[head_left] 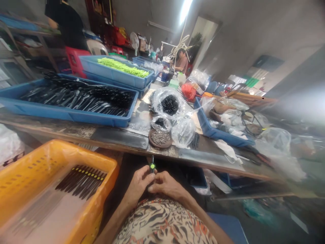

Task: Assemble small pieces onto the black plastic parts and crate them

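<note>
My left hand (141,181) pinches a slim dark piece with a bright yellow-green round dot (152,166), upright just off the table's front edge. My right hand (169,184) is close against it, fingers curled; what they grip, if anything, is hidden. On the table edge ahead sits a round brown dish of small metal parts (160,138). Behind the dish are a small open plastic bag of black parts (160,123) and a larger bag of black parts (169,104). Similar dark pieces with yellow dots (82,178) lie in a row inside the orange crate.
The orange crate (83,154) stands at my left. Blue trays hold black pieces (76,98) and bright green pieces (122,67). To the right, a blue tray (215,130) carries plastic bags. One person (181,62) sits at the far end; another (67,25) is at back left.
</note>
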Tool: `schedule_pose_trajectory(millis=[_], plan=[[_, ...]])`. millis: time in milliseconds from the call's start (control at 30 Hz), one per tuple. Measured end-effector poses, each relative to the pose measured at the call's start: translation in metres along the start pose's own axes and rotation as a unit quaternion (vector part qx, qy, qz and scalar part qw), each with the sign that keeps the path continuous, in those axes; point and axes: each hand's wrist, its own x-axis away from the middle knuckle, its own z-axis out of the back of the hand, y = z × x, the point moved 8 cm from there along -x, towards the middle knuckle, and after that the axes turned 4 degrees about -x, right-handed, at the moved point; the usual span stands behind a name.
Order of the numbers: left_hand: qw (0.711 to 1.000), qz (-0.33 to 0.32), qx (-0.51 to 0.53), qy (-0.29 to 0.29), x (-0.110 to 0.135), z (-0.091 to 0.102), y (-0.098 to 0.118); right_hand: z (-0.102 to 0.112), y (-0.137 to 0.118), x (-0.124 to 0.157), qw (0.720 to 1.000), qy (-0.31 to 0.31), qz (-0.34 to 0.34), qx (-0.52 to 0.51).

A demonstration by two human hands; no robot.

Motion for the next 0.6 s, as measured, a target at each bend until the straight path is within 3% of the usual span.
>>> schedule_pose_trajectory(millis=[200, 433, 600], plan=[[1.0, -0.001, 0.005, -0.005, 0.0, -0.002, 0.001, 0.023, -0.014, 0.007, 0.999, 0.037, 0.027, 0.028], [1.0, 0.016, -0.02, 0.016, 0.001, 0.0, 0.003, 0.099, -0.058, 0.032, 0.954, 0.272, 0.118, 0.041], [1.0, 0.022, -0.003, 0.02, 0.002, 0.0, 0.002, 0.128, -0.077, 0.041, 0.916, 0.356, 0.172, 0.061]])
